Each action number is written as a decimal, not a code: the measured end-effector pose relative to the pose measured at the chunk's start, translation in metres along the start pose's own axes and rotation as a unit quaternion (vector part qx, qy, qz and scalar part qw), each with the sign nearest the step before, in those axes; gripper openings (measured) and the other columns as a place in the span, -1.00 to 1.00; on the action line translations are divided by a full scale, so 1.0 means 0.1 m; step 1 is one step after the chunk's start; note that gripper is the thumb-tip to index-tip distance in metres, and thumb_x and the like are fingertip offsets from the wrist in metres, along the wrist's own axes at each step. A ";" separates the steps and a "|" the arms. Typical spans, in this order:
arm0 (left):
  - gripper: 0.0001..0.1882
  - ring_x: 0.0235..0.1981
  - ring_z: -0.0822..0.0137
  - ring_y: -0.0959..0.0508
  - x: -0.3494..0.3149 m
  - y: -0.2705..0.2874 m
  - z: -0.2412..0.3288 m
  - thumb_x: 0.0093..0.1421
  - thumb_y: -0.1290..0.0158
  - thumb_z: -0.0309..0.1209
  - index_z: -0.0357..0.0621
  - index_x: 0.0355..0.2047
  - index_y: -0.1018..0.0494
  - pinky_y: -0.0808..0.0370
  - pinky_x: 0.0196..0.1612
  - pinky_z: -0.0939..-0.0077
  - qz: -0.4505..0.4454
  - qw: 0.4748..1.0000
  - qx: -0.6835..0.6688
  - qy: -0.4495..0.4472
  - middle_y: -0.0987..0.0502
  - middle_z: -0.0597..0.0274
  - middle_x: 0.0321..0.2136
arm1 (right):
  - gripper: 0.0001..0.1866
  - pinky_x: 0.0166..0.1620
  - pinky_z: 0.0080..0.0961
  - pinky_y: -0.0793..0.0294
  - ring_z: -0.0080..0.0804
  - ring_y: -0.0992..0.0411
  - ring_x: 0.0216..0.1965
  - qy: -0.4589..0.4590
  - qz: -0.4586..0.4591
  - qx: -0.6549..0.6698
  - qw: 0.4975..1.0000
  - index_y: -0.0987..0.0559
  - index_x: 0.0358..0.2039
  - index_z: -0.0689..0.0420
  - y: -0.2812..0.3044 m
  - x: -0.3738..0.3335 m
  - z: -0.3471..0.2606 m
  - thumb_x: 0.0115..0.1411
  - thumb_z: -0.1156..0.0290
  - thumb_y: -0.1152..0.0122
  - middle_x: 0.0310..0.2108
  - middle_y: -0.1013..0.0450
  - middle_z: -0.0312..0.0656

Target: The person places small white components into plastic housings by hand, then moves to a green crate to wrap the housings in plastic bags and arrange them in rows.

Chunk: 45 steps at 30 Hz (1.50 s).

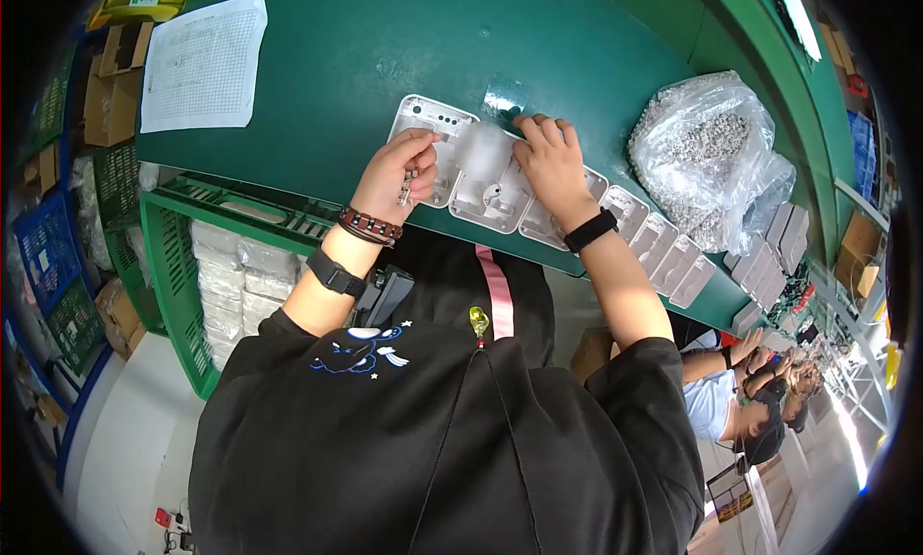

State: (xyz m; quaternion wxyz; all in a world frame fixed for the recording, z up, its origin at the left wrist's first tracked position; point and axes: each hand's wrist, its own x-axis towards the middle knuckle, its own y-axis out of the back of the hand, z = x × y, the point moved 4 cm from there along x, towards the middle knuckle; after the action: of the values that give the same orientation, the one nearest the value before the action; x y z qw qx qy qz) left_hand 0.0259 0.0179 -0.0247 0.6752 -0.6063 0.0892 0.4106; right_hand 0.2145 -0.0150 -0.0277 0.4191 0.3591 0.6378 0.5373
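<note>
Your left thumb and forefinger (420, 142) bend in close together above the first case (413, 109); whether they pinch anything there, you can't tell. The other fingers of your left hand (392, 173) curl in around a few small metal parts (407, 187), so that hand is mostly closed. Your right hand (556, 171) lies back-up over the third case, fingers bent and slightly parted, tips pointing forward and in, just beside a clear sheet (506, 98). What is under those tips is hidden, so you can't tell if they grip anything. Between your hands, a pale hazy patch (484, 151) covers part of the second case (473, 205); what it is stays unclear.

Your left forearm angles up and inward, with a bracelet (372, 224) and a black strap (336, 271) at the wrist; your right forearm slants up and to the left, under a black band (590, 230). More cases (656, 247) run right along the edge of the green table (356, 65), near a bag (764, 185) of metal bits.
</note>
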 end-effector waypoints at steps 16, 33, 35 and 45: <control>-0.81 -0.57 0.57 -0.30 0.19 -0.28 -0.17 0.20 0.21 -0.35 -0.22 -0.35 -0.31 -0.19 -0.64 0.73 0.062 0.983 -0.167 0.045 -0.29 0.36 -0.56 | -0.81 -0.17 -0.34 -0.19 -0.20 -0.19 -0.21 -0.092 0.202 0.261 0.939 -0.47 -0.46 0.08 0.88 0.11 -0.57 -0.19 0.45 -0.19 -0.16 -0.27 -0.20; -0.68 -0.32 0.50 -0.43 0.13 -0.48 -0.15 0.23 0.28 -0.22 -0.19 -0.19 -0.31 -0.42 -0.34 0.62 0.016 0.999 0.000 0.034 -0.41 0.31 -0.33 | -0.84 -0.25 -0.44 -0.19 -0.32 -0.24 -0.29 -0.061 0.192 0.288 0.936 -0.42 -0.54 0.10 0.86 0.16 -0.40 -0.22 0.49 -0.17 -0.33 -0.32 -0.30; -0.68 -0.33 0.49 -0.45 0.11 -0.46 -0.14 0.23 0.28 -0.23 -0.17 -0.17 -0.31 -0.44 -0.34 0.63 0.026 0.998 0.002 0.048 -0.42 0.30 -0.33 | -0.84 -0.25 -0.44 -0.17 -0.32 -0.24 -0.28 -0.041 0.194 0.283 0.938 -0.41 -0.52 0.10 0.87 0.16 -0.42 -0.20 0.47 -0.14 -0.37 -0.31 -0.29; -0.61 -0.44 0.49 -0.45 0.08 -0.31 -0.16 0.23 0.30 -0.13 -0.19 -0.22 -0.31 -0.45 -0.38 0.57 0.001 0.998 0.031 0.046 -0.42 0.30 -0.40 | -0.86 -0.27 -0.47 -0.18 -0.34 -0.28 -0.37 -0.054 0.189 0.291 0.936 -0.43 -0.51 0.06 0.82 0.17 -0.51 -0.16 0.43 -0.18 -0.43 -0.34 -0.33</control>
State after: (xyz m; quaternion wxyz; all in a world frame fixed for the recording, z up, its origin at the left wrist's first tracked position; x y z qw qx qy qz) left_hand 0.0575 0.0093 -0.0106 0.6884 -0.6031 0.1340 0.3799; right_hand 0.1613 -0.0057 0.0544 0.2205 0.6079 0.6631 0.3770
